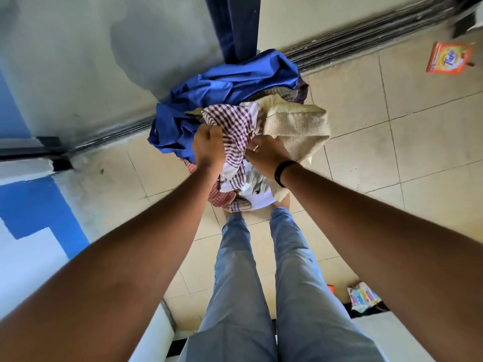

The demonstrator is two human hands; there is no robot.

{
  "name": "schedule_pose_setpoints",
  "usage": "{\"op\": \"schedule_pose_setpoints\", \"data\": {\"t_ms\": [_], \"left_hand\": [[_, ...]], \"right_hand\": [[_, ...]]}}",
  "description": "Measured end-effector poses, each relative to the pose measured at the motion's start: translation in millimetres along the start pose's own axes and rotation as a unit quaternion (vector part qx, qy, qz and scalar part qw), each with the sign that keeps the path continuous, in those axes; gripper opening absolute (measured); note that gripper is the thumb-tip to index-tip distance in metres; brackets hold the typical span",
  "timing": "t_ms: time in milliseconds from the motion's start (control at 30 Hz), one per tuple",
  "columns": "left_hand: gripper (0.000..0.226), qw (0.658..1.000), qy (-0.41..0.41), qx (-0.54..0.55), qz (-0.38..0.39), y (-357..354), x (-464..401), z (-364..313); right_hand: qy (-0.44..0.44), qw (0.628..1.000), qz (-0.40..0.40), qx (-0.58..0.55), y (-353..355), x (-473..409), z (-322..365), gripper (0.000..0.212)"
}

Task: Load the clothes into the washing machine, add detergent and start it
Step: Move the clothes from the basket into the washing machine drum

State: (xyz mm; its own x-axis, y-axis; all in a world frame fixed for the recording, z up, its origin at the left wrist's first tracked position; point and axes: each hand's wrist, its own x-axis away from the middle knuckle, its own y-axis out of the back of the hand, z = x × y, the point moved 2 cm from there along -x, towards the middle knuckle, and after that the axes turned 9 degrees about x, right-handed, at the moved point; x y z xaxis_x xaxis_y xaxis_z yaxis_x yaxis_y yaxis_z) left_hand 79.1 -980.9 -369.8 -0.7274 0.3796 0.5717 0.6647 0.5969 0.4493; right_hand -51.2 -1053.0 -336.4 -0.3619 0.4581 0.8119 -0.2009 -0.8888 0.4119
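looks like a home laundry spot by a doorway: beige tiled floor, a sliding-door track along the threshold, a blue-and-white painted wall, a heap of mixed clothes on the floor, and an orange detergent packet lying on the tiles.
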Motion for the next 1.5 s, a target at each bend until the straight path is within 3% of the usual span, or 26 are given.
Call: {"op": "schedule_pose_setpoints", "data": {"t_ms": [133,300,367,467,633,800,900,1000,1100,1233,1267,1400,1500], "left_hand": [[0.022,0.996,-0.069,0.034,0.036,15,41,-32],[0.011,0.972,-0.118,-0.031,0.199,34,94,-66],[0.012,0.962,-0.137,-0.013,0.234,46,117,-86],[0.012,0.953,-0.193,-0.008,0.235,67,149,-114],[0.012,0.945,-0.297,-0.017,0.134,107,184,-151],[0.019,0.931,-0.346,-0.093,0.072,143,216,-183],[0.011,0.923,-0.352,-0.147,0.055,163,233,-193],[0.007,0.919,-0.34,-0.197,0.024,181,248,-193],[0.009,0.923,-0.324,-0.201,-0.048,205,264,-183],[0.009,0.932,-0.279,-0.163,-0.165,248,282,-172],[0.009,0.933,-0.26,-0.157,-0.193,261,287,-168],[0.014,0.925,-0.212,-0.138,-0.282,318,312,-155],[0.02,0.921,-0.176,-0.148,-0.315,360,334,-130]], "right_hand": [[0.026,0.994,-0.071,0.074,7,31,-6,0.039],[0.143,0.963,-0.17,0.149,35,76,16,0.099],[0.195,0.94,-0.159,0.23,50,97,31,0.09],[0.254,0.916,-0.143,0.276,69,129,54,0.048],[0.287,0.892,-0.172,0.304,109,171,75,0.016],[0.275,0.9,-0.181,0.287,148,207,70,0.023],[0.245,0.923,-0.124,0.271,160,221,73,0.023],[0.26,0.938,-0.064,0.219,168,225,88,0.032],[0.298,0.926,0.006,0.232,162,234,116,0.037],[0.336,0.901,0.102,0.254,142,258,159,0.012],[0.345,0.895,0.113,0.257,136,263,170,0.015],[0.386,0.871,0.082,0.293,108,275,214,0.002],[0.413,0.876,0.011,0.247,78,288,254,0.017]]}}
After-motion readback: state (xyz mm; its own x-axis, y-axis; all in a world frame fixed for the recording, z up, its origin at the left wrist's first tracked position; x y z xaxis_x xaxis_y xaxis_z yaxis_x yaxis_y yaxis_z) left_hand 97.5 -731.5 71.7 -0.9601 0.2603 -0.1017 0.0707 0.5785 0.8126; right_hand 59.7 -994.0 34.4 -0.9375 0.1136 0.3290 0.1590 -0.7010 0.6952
